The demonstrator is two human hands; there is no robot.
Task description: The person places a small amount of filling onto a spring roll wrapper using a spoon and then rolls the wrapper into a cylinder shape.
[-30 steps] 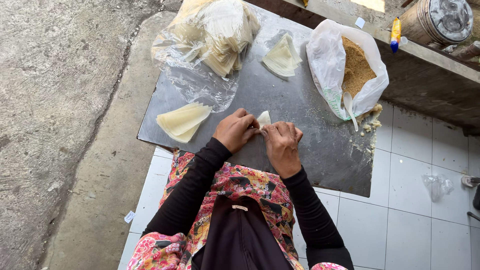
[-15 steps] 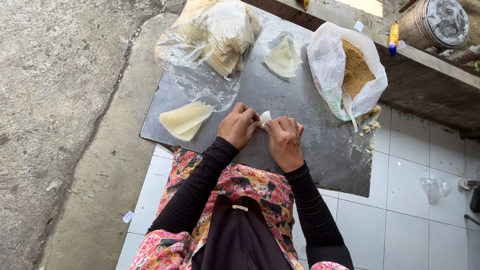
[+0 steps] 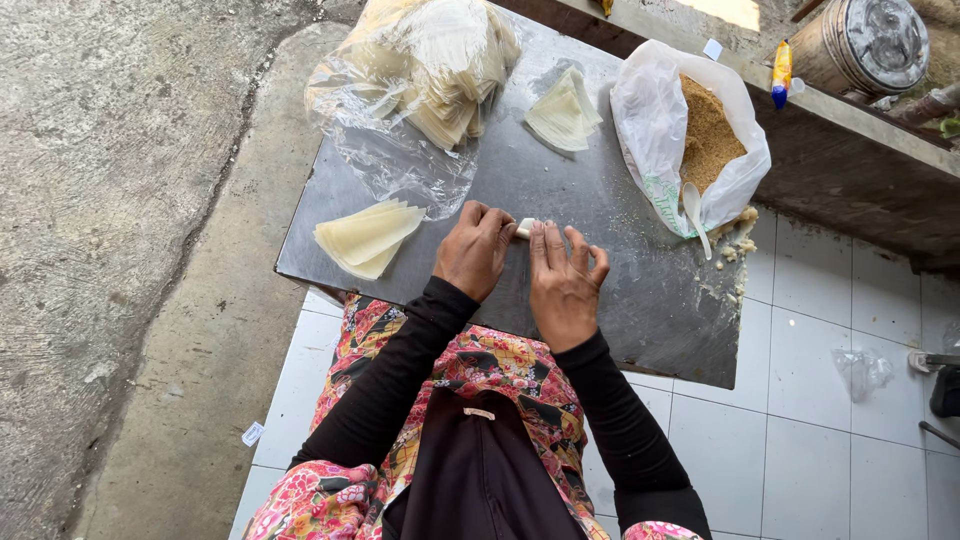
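Both hands meet at the near middle of the flat grey metal tabletop (image 3: pixel 600 240), and between them lies a small pale roll of thin wrapper pastry (image 3: pixel 525 228), pressed down on the metal. The left hand (image 3: pixel 475 250) is curled over the roll's left end, its grip closed on that end with the knuckles bent, while the right hand (image 3: pixel 562 280) lies flatter, fingertips resting on the roll's right end and the other fingers spread on the sheet, which suits keeping the thin skin tight against a hard surface. Supplies sit within arm's reach: a fan of pale yellow triangular wrapper sheets (image 3: pixel 368 236) to the left, just beside the left hand, a second small stack of the same sheets (image 3: pixel 564 110) further back, and a crumpled clear plastic bag holding a large heap of wrappers (image 3: pixel 420 70) at the far left corner. A white plastic bag of brown crumbly filling (image 3: pixel 705 140) stands open on the right, a white spoon (image 3: pixel 693 212) leaning out of it, with spilled crumbs (image 3: pixel 738 245) on the metal beside it. Most of the roll is covered by the fingers, so its length, and whether its ends are sealed, cannot be made out; the palms are hidden as well. The person's floral-patterned clothing (image 3: pixel 480 370) covers the tabletop's near edge.
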